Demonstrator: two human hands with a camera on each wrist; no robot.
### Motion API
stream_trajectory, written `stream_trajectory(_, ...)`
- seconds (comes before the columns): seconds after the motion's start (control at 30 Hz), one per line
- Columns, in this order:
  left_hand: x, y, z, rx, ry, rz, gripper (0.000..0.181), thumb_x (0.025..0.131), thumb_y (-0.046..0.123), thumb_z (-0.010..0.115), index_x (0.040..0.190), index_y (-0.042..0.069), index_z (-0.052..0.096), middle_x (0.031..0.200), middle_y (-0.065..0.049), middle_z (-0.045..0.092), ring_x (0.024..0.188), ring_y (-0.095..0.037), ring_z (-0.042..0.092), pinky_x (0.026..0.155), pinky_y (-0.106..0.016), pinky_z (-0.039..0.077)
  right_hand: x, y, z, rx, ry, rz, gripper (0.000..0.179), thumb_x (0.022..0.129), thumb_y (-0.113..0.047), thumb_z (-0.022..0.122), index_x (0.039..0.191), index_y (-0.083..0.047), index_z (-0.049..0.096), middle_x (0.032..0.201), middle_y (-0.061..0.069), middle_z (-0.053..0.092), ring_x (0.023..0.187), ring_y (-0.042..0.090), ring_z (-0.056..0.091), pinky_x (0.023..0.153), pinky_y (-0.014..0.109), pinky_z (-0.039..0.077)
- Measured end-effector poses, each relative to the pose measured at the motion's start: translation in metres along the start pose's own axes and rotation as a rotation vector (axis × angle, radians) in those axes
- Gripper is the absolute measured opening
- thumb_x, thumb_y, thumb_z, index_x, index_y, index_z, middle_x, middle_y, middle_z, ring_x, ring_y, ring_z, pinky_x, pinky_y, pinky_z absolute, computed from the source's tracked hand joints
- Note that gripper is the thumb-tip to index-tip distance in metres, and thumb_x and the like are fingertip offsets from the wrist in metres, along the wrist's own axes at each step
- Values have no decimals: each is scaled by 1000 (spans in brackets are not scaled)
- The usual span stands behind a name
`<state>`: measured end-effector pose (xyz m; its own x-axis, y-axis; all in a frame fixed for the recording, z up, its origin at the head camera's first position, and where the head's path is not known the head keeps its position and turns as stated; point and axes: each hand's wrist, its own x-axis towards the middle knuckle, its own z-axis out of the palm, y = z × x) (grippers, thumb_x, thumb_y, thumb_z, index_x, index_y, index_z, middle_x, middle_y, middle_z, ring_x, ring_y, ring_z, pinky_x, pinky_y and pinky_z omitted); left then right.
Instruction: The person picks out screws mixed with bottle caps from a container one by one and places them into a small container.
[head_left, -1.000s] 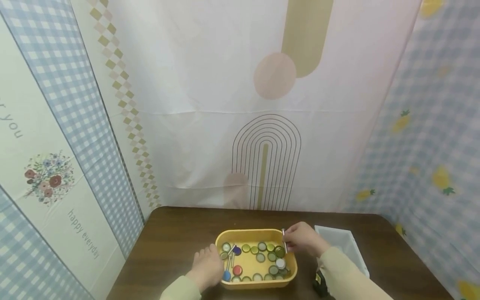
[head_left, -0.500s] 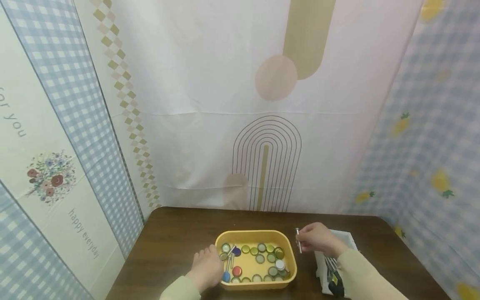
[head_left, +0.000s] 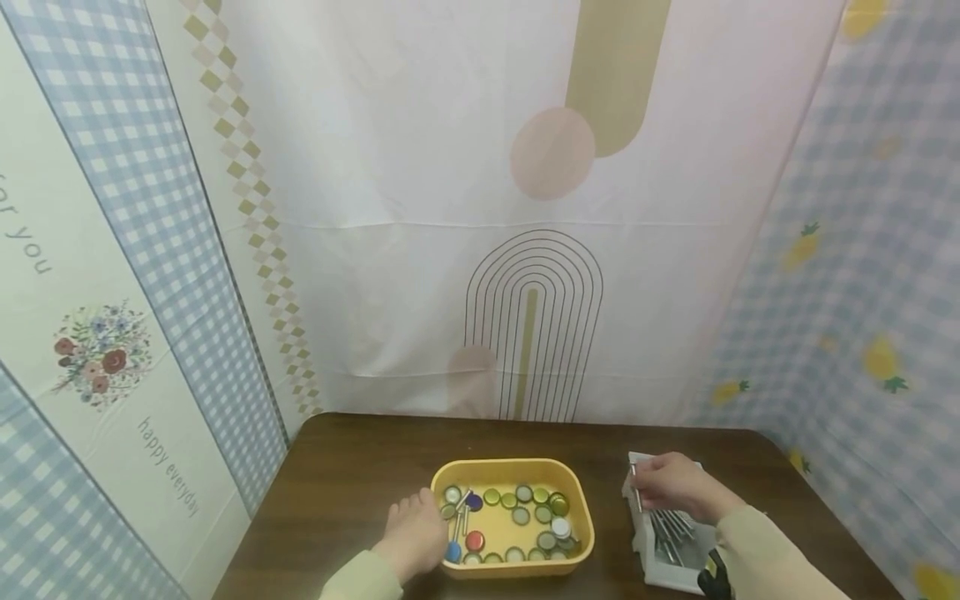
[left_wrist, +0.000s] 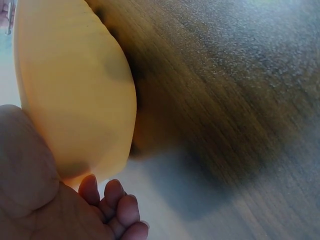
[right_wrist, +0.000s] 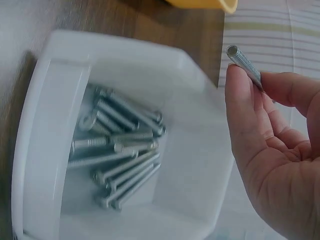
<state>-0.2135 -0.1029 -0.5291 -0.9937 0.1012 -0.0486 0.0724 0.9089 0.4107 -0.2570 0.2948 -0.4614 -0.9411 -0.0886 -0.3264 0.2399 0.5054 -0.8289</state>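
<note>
My left hand [head_left: 416,533] holds the left edge of a yellow plastic tub [head_left: 510,570], its thumb at the rim and its fingers curled in the left wrist view. Inside the tub lie bottle caps, among them a red cap [head_left: 475,541] and a blue cap [head_left: 453,552], plus several bolts [head_left: 459,523] at the left end. My right hand [head_left: 678,483] pinches one silver bolt [right_wrist: 246,65] between thumb and fingertips, its threaded end showing. That hand is over the back part of a white bin [right_wrist: 190,175], where a pile of bolts [right_wrist: 127,150] lies.
The brown table [head_left: 360,467] carries both containers, the tub in the middle and the white bin to its right. A black object [head_left: 715,575] shows by my right sleeve. Printed cloths [head_left: 390,292] hang behind the table and at both sides.
My right hand has carried the bolt rightward from the tub's right rim to over the white bin, uncovering the bin's front and its bolts. My left hand stays at the tub.
</note>
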Motion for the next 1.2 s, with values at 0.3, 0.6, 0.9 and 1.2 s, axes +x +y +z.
stream_trajectory(0.3, 0, 0, 0, -4, 0, 0, 22, 87, 16, 50, 99, -2, 47, 84, -14, 48, 84, -32, 49, 82, -52, 35, -6, 13, -15, 6, 41, 30, 21, 89, -7, 61, 99, 11, 62, 85, 11, 63, 73, 19, 63, 69, 34, 55)
stream_trajectory(0.6, 0, 0, 0, -4, 2, 2, 23, 87, 16, 50, 99, -2, 47, 83, -13, 47, 83, -32, 49, 81, -52, 35, -4, 26, -21, -29, 115, 82, 15, 86, -3, 61, 94, 9, 62, 76, 9, 60, 64, 16, 60, 62, 31, 54)
stream_trajectory(0.9, 1, -1, 2, -3, -8, 1, 24, 88, 17, 50, 101, -3, 47, 84, -13, 49, 85, -32, 49, 82, -53, 36, -4, 34, -22, -98, 142, 106, 8, 86, 1, 58, 87, 8, 63, 69, 7, 58, 60, 16, 58, 58, 29, 51)
stream_trajectory(1.2, -1, 1, -1, 4, 1, 2, 24, 89, 17, 51, 102, -3, 47, 85, -15, 49, 85, -33, 50, 82, -53, 36, 0, 44, -22, -171, 135, 146, 8, 84, 0, 60, 79, 4, 64, 67, 7, 59, 59, 17, 57, 56, 29, 49)
